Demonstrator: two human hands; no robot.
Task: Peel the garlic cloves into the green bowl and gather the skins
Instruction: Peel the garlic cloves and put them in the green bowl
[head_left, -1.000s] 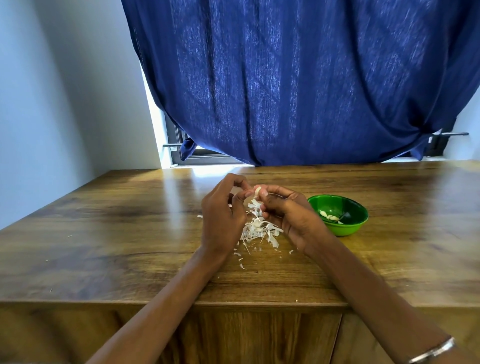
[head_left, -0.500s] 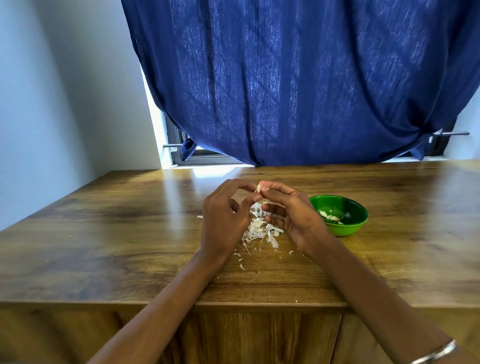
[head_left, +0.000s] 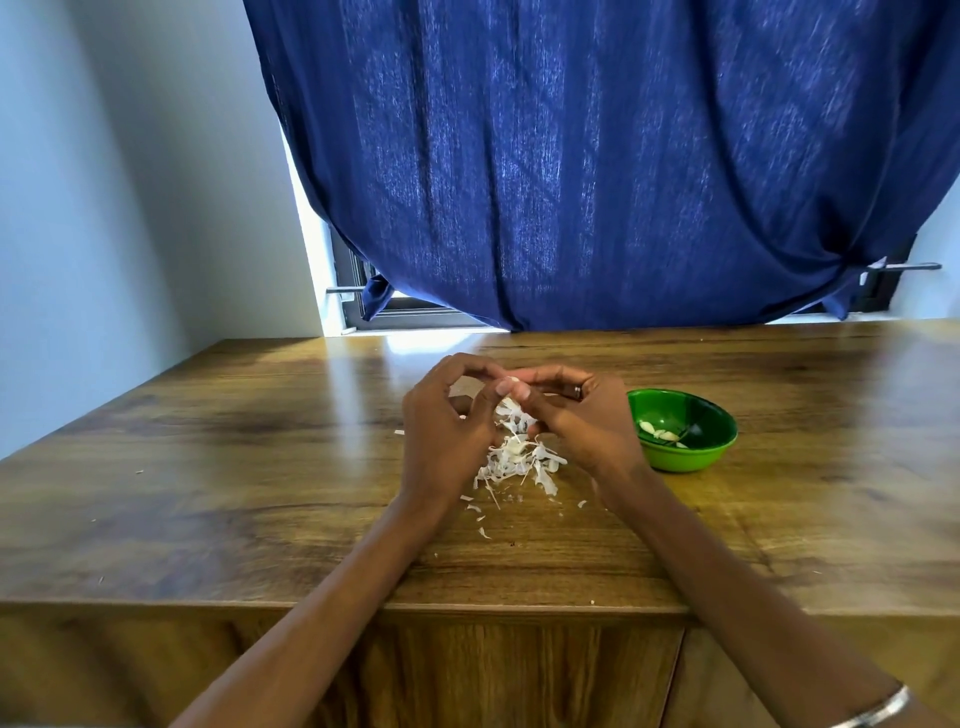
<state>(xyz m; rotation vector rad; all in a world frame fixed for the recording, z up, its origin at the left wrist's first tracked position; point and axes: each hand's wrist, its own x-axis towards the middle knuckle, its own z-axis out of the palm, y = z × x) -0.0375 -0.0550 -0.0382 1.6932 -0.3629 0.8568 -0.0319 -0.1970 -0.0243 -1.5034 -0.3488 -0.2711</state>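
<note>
Both hands meet above the middle of the wooden table (head_left: 208, 493). My left hand (head_left: 447, 431) and my right hand (head_left: 576, 421) pinch one small pale garlic clove (head_left: 511, 382) between their fingertips; most of the clove is hidden by the fingers. Directly below lies a heap of white garlic skins (head_left: 519, 460), with loose flakes scattered toward me. Just right of my right hand stands the green bowl (head_left: 714, 447), holding a few peeled cloves (head_left: 660, 432).
A dark blue curtain (head_left: 597, 156) hangs over the window behind the table. A grey wall stands at the left. The table's front edge runs below my forearms. A bracelet (head_left: 878, 709) circles my right wrist.
The hands have stayed together above the skins, with the fingers shifting slightly around the clove. The skin heap and bowl have not moved.
</note>
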